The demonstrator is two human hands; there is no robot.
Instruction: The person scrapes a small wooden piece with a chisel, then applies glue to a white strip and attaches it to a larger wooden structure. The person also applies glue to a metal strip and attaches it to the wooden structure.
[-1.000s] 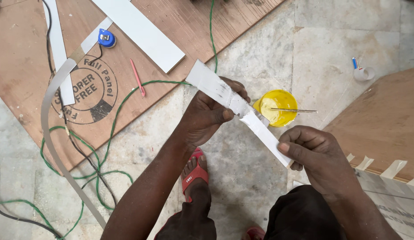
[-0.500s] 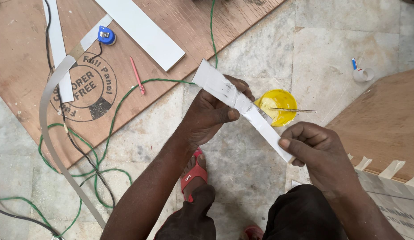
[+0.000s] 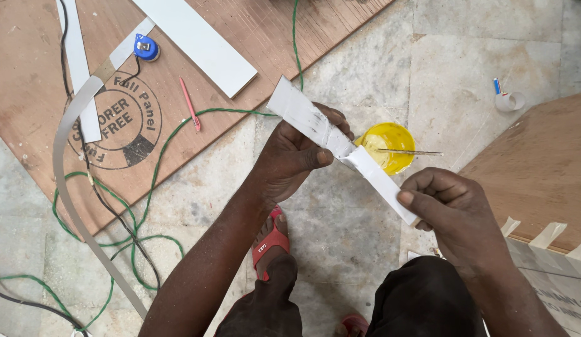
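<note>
A short white laminate strip [image 3: 303, 113] runs diagonally between both hands, creased near its middle. My left hand [image 3: 293, 156] grips its upper part, thumb pressed against the bend. My right hand [image 3: 449, 209] pinches the lower end between thumb and fingers. Just behind the strip sits a small yellow bowl of glue [image 3: 387, 145] with a thin stick laid across it.
A plywood sheet [image 3: 34, 112] lies at upper left with a wide white strip [image 3: 197, 40], a red pencil [image 3: 189, 103], a blue tape measure [image 3: 145, 47] and a long grey edge band [image 3: 69, 187]. Green cable [image 3: 147, 162] loops over the stone floor. A wooden panel [image 3: 540, 168] stands at right.
The left hand has bent the strip more sharply at its middle; the upper end has tilted up slightly. The right hand holds its end almost still.
</note>
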